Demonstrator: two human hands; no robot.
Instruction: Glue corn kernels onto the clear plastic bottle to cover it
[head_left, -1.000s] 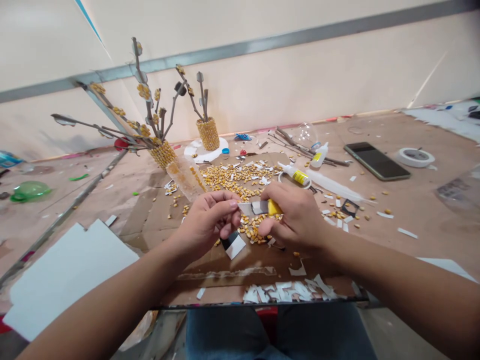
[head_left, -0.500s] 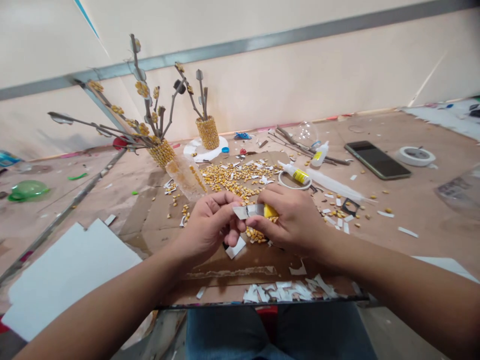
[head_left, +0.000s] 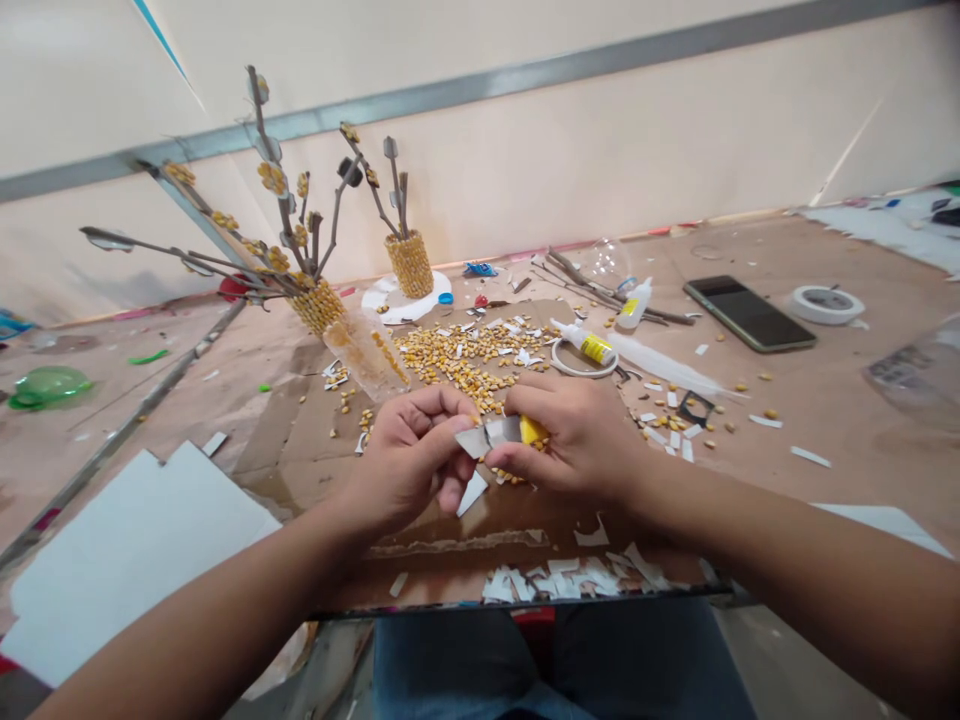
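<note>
My right hand (head_left: 574, 430) is closed around the yellow handle of a utility knife (head_left: 533, 431), whose broad grey blade points left. My left hand (head_left: 420, 450) is in a pinch right at the blade's tip. Whatever its fingers hold is mostly hidden and too small to name. Beneath both hands, loose corn kernels (head_left: 480, 358) lie spread over brown cardboard, mixed with white scraps. A white piece of card (head_left: 472, 494) sits just below the left fingertips.
Two corn-covered pots with twigs (head_left: 319, 305) (head_left: 411, 264) stand at the back left, by a clear plastic piece (head_left: 367, 352). Glue bottles (head_left: 592, 346), a phone (head_left: 750, 312) and tape (head_left: 827, 304) lie right. White board (head_left: 142, 560) is left; scraps (head_left: 570, 580) line the front edge.
Both hands and the knife have shifted very slightly left in view, much as the whole scene has. The blade is angled a little differently at the left fingertips; both grips stay the same.
</note>
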